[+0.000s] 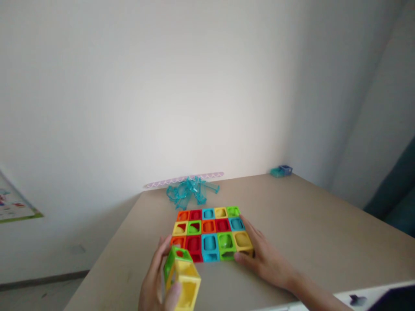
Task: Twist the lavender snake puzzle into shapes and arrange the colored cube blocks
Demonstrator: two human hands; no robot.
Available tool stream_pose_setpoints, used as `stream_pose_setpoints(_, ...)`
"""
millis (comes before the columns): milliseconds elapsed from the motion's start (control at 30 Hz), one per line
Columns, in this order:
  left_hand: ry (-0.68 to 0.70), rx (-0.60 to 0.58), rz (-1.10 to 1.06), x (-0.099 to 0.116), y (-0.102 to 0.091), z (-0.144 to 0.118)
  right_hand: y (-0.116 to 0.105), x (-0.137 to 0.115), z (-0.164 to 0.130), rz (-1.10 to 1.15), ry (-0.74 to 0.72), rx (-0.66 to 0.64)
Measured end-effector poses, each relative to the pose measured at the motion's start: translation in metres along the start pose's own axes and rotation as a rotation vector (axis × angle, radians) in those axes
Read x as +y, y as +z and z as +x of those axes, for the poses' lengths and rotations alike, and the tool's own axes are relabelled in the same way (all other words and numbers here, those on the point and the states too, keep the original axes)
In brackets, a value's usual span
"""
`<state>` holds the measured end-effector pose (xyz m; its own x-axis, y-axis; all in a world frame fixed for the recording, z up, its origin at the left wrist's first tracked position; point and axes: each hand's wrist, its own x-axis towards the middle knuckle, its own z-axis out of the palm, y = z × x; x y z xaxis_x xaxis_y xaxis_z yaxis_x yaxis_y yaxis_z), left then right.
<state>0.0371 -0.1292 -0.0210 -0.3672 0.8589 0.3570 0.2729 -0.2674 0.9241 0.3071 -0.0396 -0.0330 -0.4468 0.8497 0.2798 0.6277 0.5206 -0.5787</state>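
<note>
The beige tabletop (pixel 311 216) carries a block grid (pixel 208 226), teal pieces (pixel 195 188) behind, and blue items (pixel 285 170) farther right.

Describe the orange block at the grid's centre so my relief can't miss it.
On the beige table, find the grid of coloured blocks, its right edge against the right hand. Go to the middle row, third from either end: the orange block. Unlike the grid's other orange ones, it sits away from the left edge, between a blue block in front and another behind.
</note>
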Motion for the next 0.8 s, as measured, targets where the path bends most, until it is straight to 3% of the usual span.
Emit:
stream_pose_setpoints(100, 0.251, 0.018, 0.532, -0.004, 0.02, -0.017, 0.0, 0.001, 0.0, -0.008, -0.014, 0.01)
stream_pose_setpoints(167, 0.291, 0.073, 0.725, -0.005, 0.039, -0.027, 0.0, 0.001, 0.0, -0.011, -0.021, 0.018)
stream_pose_setpoints(333, 0.374, 0.308, 0.802, -0.002, 0.072, -0.026, -0.001, -0.002, 0.0, -0.024, -0.049, 0.01)
stream_pose_setpoints(400, 0.376, 0.275, 0.839, 0.001, 0.071, -0.022, -0.003, -0.003, 0.0, -0.038, -0.057, -0.003)
stream_pose_setpoints(567, 0.469, 0.003, 0.954, -0.001, 0.052, -0.018, -0.003, -0.005, 0.001, -0.096, -0.096, -0.062)
stream_pose_setpoints(800, 0.49, 0.041, 1.075, -0.013, 0.04, -0.021, 0.01, -0.018, 0.012, -0.126, -0.162, -0.116)
